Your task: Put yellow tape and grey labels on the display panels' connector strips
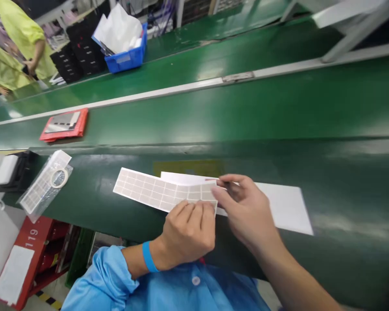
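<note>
A long strip of grey rectangular stickers on a white backing, a sticker sheet (149, 190), is raised over the green bench. My left hand (191, 229) has its fingers curled around the sheet's lower right edge. At the sheet's right end my right hand (246, 207) has thumb and index finger close together at the upper corner; whether a sticker is between them I cannot make out. Beneath both hands lies a white paper sheet (288, 207), partly covered by them. A yellowish flat patch (191, 167) shows on the bench just behind it.
On the left lie a clear bag with sticker sheets (39, 190), a tape roll (58, 178) and a black holder (24, 170). A red folder (65, 125) rests on the green conveyor (246, 116). Farther back are a blue bin (125, 60) and people in yellow (22, 39).
</note>
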### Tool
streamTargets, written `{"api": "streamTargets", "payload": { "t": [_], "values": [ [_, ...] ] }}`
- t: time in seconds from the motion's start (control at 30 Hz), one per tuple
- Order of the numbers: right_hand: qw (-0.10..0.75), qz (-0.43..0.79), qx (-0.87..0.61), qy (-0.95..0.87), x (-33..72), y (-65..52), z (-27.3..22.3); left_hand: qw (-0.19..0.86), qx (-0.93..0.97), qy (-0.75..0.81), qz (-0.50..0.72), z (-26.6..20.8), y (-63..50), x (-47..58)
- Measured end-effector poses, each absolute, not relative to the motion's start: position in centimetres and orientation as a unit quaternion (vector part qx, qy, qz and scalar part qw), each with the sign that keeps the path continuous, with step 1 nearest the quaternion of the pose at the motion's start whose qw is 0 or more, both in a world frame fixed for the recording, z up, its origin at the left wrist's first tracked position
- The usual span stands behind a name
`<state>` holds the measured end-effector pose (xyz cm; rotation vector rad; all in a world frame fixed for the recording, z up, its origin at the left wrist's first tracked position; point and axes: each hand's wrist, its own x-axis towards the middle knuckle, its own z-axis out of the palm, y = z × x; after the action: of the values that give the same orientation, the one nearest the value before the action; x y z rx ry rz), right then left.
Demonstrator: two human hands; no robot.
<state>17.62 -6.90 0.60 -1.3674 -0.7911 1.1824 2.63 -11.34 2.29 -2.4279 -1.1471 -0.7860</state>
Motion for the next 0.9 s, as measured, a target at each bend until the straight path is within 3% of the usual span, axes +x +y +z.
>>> {"api": "streamTargets", "payload": {
  "t": [0.3,0.63,0.8,0.9],
  "values": [
    [0.547,0.451,-0.597,-0.376,18.7,-7.0,-0.6,0.076,-0.868,-0.414,-0.262,1.3,-12.9,2.4],
    [0.547,0.445,-0.589,-0.394,18.6,-8.0,-0.1,0.083,-0.877,-0.421,-0.216,0.7,-12.9,1.5],
    [0.5,0.49,-0.552,-0.453,19.3,-8.8,-0.1,0.094,-0.882,-0.394,-0.242,0.2,-14.0,0.6],
    [0.45,0.423,-0.546,-0.566,21.8,-9.2,-0.7,0.074,-0.885,-0.379,-0.26,-0.2,-15.4,-0.3]
  ]
}}
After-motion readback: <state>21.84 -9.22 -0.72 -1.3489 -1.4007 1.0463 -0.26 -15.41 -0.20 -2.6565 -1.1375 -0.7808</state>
